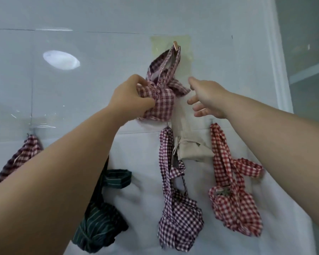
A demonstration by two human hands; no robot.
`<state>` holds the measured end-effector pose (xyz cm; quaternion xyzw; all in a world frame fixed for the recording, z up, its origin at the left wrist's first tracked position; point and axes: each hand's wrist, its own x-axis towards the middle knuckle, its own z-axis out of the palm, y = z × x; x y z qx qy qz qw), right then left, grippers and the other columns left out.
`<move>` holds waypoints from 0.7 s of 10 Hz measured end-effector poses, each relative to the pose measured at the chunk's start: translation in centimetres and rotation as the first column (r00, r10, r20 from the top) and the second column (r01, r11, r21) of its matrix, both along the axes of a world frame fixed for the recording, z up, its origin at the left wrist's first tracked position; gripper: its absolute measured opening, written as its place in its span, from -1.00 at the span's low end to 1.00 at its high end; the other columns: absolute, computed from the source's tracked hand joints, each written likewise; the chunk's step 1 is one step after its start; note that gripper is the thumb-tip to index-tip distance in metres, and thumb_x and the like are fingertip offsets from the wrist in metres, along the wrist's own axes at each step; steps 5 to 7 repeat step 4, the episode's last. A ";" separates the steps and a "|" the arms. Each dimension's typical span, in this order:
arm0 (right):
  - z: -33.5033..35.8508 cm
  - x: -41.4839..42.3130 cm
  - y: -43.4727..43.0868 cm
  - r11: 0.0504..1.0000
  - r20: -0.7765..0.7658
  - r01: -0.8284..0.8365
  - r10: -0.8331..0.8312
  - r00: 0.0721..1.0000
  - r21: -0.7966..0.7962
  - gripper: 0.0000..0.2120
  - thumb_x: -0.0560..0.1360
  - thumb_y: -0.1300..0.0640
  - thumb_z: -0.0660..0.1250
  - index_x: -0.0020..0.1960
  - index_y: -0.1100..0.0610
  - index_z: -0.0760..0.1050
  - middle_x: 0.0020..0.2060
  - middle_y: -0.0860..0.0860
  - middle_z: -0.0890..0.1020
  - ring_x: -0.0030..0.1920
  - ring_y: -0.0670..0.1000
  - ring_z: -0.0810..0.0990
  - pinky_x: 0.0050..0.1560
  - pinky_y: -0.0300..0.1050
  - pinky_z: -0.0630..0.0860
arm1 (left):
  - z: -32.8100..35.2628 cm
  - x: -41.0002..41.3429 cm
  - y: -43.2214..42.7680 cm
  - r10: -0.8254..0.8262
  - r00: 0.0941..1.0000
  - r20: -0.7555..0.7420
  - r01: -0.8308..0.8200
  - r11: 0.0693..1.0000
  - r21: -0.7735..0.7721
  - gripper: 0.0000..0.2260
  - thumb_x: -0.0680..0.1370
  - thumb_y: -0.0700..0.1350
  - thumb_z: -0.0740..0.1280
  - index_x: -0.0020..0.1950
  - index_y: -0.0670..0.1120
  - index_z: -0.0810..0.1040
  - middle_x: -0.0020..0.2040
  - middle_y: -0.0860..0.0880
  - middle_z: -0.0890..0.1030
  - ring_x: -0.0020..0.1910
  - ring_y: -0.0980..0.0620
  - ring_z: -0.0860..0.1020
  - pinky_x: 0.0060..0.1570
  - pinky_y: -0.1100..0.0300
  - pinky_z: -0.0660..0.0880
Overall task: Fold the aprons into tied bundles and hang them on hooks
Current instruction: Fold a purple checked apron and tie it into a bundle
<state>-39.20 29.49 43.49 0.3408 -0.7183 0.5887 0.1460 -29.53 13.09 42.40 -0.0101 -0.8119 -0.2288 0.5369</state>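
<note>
Pink bundle (pixel 158 102) hanging by its loop from the top hook (pixel 175 46) on the wall (pixel 81 89).

The left hand (pixel 131 100) has its grip closed on the bundle's left side; the right hand (pixel 208 97) is just beside it, grip open, fingers spread, touching nothing. Below hang purple (pixel 179 218), red (pixel 234 208), beige (pixel 191 150) and green (pixel 99 223) bundles.
</note>
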 end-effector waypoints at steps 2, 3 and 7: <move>-2.4 1.2 -0.2 0.994 -0.168 0.112 -0.108 0.980 0.012 -0.62 0.62 -0.05 0.07 0.12 0.22 0.50 -0.16 0.13 0.47 -0.24 0.06 0.42 -0.24 -0.04 0.50 | -1.9 1.3 -0.5 0.169 0.982 0.086 -0.161 0.982 -0.095 -0.37 0.48 -0.09 0.35 0.52 0.06 0.20 0.42 -0.11 0.29 0.34 -0.13 0.35 0.26 0.01 0.40; -4.3 1.6 0.2 0.968 -0.229 0.248 -0.250 0.941 -0.039 -0.69 0.59 0.00 0.10 -0.14 0.21 0.44 -0.22 0.14 0.48 -0.27 0.09 0.45 -0.18 0.05 0.52 | -4.4 2.5 -0.4 0.106 0.992 0.074 -0.097 0.989 -0.112 -0.50 0.53 -0.09 0.32 0.47 0.04 0.32 0.38 -0.05 0.38 0.30 -0.01 0.40 0.06 0.22 0.33; -5.4 2.2 0.8 0.962 -0.218 0.267 -0.274 0.937 -0.061 -0.79 0.57 0.05 0.13 -0.15 0.13 0.42 -0.24 0.14 0.47 -0.27 0.08 0.43 -0.19 0.02 0.46 | -5.3 3.7 -0.6 0.091 0.986 0.140 -0.084 0.995 -0.062 -0.65 0.54 -0.10 0.30 0.33 0.01 0.51 0.29 0.01 0.52 0.27 0.06 0.45 0.10 0.25 0.33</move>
